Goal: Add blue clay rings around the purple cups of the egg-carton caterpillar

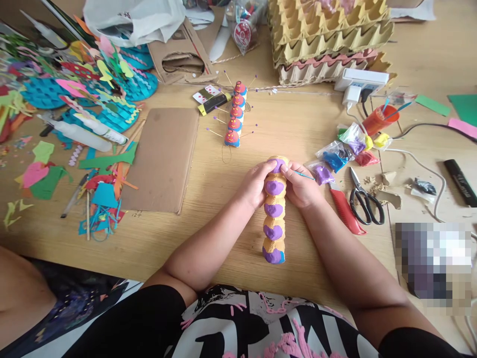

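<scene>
A row of orange-yellow egg-carton cups (275, 199) with purple clay patches, tinted blue at its near end, points toward me over the table. My left hand (259, 183) is closed around the left side of its far end, thumb on the topmost purple patch. On the other side, my right hand (300, 188) is closed, its thumb pressing that same patch. A thin blue modelling tool (303, 174) sticks out to the right from the right hand's fingers. Beyond my hands stands a finished-looking red and blue egg-carton caterpillar (235, 115) with purple-tipped sticks along its sides.
At right lie clay bags (335, 156), a red-handled knife (345, 209), scissors (365, 201) and an orange cup (380, 119). Egg trays (331, 44) are stacked behind. Cardboard (160, 154), paper scraps (106, 196) and glue bottles (76, 132) occupy the left.
</scene>
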Motion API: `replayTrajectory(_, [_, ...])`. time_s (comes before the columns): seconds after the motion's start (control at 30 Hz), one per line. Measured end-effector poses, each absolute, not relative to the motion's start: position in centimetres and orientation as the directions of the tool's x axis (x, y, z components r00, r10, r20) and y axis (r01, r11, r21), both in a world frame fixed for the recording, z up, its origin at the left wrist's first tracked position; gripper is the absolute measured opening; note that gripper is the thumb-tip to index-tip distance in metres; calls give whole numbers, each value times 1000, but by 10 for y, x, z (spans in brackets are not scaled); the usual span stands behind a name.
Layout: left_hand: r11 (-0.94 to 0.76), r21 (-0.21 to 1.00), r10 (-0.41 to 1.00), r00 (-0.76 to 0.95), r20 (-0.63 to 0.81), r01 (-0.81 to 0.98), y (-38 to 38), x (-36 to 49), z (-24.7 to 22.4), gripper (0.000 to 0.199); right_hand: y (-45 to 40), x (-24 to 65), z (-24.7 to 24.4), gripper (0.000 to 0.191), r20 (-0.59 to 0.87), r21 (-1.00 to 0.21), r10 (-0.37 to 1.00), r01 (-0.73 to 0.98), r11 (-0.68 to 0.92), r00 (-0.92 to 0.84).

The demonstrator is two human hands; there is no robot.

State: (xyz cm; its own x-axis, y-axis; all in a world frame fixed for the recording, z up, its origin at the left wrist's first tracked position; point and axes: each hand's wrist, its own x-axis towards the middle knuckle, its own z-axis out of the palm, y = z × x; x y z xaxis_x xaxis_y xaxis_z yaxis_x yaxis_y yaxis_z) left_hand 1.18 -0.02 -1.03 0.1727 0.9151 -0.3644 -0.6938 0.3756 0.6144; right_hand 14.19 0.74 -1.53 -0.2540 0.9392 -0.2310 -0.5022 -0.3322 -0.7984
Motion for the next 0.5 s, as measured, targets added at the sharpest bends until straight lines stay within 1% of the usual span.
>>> replayTrajectory(0.13, [373,586,920,205,-334,-719,0,11,-10,30,8,141,-13,51,-240,-808,941,-488,-331,-240])
replayTrajectory(0.27, [449,514,875,242,-420,-731,1,10,-5,38,8,140,-11,51,-247,-807,939,-486,-336,-238])
replayTrajectory(0.33, [464,494,859,236,-455,-735,2,9,-3,37,7,139,-11,50,-234,-811,942,-487,-325,-239])
replayTrajectory(0.5, [463,447,843,225,-488,-765,1,7,2,26,7,140,-14,51,-236,-821,939,-465,-330,-250])
